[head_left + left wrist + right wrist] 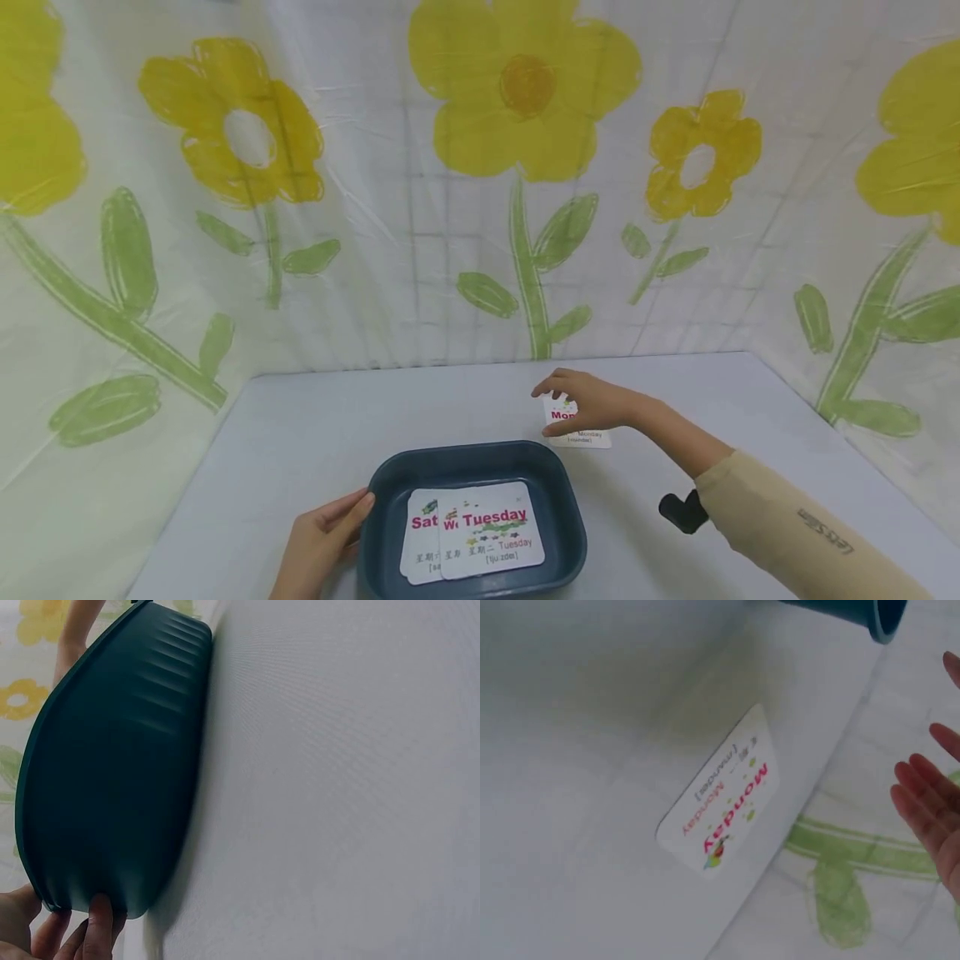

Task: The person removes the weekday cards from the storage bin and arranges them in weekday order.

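Note:
My left hand pinches the left rim of a dark teal plastic tray; the left wrist view has its fingers against the tray's outer wall. Overlapping inside the tray are a Tuesday card on top, a partly covered card starting "We", and one starting "Sat". Beyond the tray's far right corner, a Monday card lies face up on the table. Over it hovers my right hand, fingers spread and holding nothing. In the right wrist view, that card shows whole, apart from the fingers.
The white table ends at a curtain printed with yellow flowers, which hangs along the back and sides. A small black object shows beneath my right forearm, beside the beige sleeve.

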Tool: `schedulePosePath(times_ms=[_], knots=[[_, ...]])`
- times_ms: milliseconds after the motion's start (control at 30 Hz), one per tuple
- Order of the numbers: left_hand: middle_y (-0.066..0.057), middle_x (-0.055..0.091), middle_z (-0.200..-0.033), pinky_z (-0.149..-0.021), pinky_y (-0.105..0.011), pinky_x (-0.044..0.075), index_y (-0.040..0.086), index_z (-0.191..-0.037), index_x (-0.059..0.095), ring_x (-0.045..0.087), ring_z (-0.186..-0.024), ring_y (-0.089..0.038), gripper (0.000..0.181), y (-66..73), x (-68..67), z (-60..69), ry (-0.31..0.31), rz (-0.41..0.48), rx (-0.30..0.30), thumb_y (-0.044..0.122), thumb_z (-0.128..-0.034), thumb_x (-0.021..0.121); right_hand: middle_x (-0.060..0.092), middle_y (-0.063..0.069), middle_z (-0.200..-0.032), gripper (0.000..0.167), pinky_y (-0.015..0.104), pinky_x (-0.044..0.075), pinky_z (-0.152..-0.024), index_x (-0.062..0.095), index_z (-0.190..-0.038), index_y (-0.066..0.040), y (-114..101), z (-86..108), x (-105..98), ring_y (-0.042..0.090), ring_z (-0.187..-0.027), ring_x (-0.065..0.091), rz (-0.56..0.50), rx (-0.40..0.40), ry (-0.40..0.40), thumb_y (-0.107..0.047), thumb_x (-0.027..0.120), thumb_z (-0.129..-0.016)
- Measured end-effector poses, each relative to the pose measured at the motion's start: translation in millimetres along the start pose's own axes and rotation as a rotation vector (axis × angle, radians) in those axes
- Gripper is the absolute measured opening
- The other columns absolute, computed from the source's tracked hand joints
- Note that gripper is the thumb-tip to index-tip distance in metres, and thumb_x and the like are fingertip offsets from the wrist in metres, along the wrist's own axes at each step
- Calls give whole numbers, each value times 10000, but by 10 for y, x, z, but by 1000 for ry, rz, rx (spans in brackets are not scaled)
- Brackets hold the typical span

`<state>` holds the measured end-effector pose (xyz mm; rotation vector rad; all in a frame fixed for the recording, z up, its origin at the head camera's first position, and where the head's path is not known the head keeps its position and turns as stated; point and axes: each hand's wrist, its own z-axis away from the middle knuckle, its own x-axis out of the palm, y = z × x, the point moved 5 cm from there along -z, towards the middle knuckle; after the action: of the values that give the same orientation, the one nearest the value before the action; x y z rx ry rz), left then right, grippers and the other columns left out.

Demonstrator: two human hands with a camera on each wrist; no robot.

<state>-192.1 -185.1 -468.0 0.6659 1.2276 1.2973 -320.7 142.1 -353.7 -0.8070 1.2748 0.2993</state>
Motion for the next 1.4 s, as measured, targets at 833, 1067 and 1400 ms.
schedulePosePath(times_ms=[833,1067,1400], knots=[[-242,556,-1217,-757,-384,546,-57,-1225,549,566,-1091,-377,791,-23,14,-5,14,16,-14,584,-770,634,533,-38,-1245,489,322,439,-977,565,-1227,-162,-1004,-48,376,127,-1158,498,8,-163,-101,-425,657,-825],[-239,555,-1222,-751,-380,549,-44,-1222,559,567,-1093,-374,787,-24,16,-2,15,21,-16,590,-762,639,516,-36,-1265,510,316,450,-965,561,-1239,-186,-957,-37,564,123,-1163,496,11,-141,-144,-463,649,-819],[-235,565,-1213,-745,-375,551,-42,-1224,557,583,-1077,-362,793,-16,6,17,18,24,-17,591,-755,645,518,-64,-1223,538,286,484,-903,558,-1235,-249,-910,2,848,78,-1078,509,70,-115,-192,-494,687,-774]])
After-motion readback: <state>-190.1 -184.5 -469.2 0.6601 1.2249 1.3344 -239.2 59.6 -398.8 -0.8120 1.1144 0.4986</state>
